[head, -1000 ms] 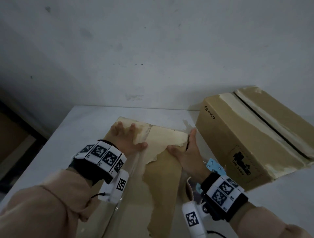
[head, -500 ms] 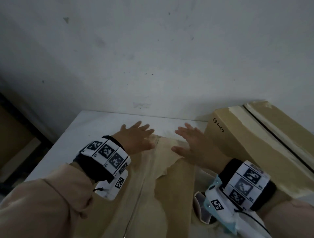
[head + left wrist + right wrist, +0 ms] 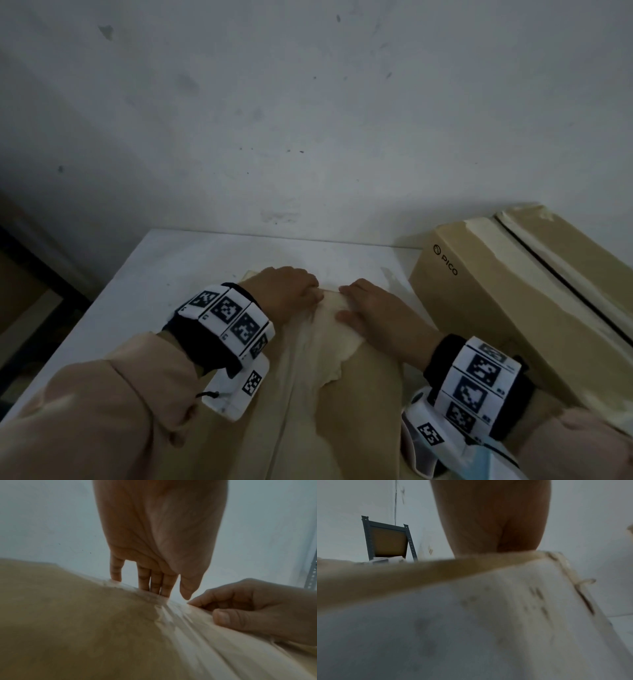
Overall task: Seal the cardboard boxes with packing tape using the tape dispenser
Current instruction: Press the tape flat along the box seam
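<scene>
Both hands have come down since a moment ago, when they hovered spread above the box; now they sit at its far end. The left hand [image 3: 286, 296] bends its fingers over the far edge of the box [image 3: 363, 404], fingertips pressing the tape [image 3: 193, 628] down the end face. The right hand [image 3: 371, 317] lies beside it, fingers curled over the same edge with the thumb flat on top, gripping the taped end. I'd judge the strip is being smoothed around the corner, so this seam is nearly closed.

That box lies on the white desk [image 3: 164, 274] with its long axis running away from the person toward the wall, its taped seam running the same way. A second box [image 3: 507, 308] stands just to the right, angled, its centre seam showing a dark gap. No tape dispenser is visible.
</scene>
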Action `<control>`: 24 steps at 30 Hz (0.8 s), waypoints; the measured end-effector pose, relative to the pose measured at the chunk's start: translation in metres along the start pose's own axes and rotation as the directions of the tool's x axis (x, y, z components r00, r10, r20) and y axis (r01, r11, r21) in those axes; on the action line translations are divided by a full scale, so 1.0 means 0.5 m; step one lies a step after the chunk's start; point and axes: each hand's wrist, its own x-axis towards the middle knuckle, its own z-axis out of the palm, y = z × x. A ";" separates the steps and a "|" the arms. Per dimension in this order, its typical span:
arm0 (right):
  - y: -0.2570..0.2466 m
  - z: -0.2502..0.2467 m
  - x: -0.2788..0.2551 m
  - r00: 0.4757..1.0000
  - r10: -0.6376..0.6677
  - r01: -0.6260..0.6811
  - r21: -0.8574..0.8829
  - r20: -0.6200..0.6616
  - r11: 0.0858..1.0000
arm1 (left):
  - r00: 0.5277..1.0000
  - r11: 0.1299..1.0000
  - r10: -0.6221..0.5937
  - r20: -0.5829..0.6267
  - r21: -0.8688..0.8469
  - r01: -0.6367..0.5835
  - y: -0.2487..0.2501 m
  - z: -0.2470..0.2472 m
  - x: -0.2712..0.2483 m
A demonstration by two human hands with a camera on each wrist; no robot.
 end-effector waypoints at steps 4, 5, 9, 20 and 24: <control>0.009 0.000 -0.019 0.998 0.068 -0.067 0.054 -0.011 0.996 | 0.997 0.997 -0.072 0.042 0.015 0.072 -0.016 -0.010 0.011; 0.012 -0.002 -0.026 0.997 0.077 -0.077 0.051 -0.010 0.996 | 0.994 0.995 -0.098 0.040 0.028 0.097 -0.027 -0.013 0.011; 0.031 -0.016 -0.054 0.988 0.154 -0.153 0.047 -0.029 0.987 | 0.983 0.983 -0.180 0.013 0.025 0.180 -0.071 -0.020 0.000; 0.062 -0.013 -0.080 0.946 0.296 -0.306 -0.055 -0.132 0.951 | 0.928 0.929 -0.362 -0.088 0.049 0.367 -0.117 -0.024 -0.015; 0.052 -0.020 -0.078 0.931 0.358 -0.363 -0.070 -0.076 0.929 | 0.906 0.903 -0.422 -0.044 -0.112 0.415 -0.124 -0.022 -0.014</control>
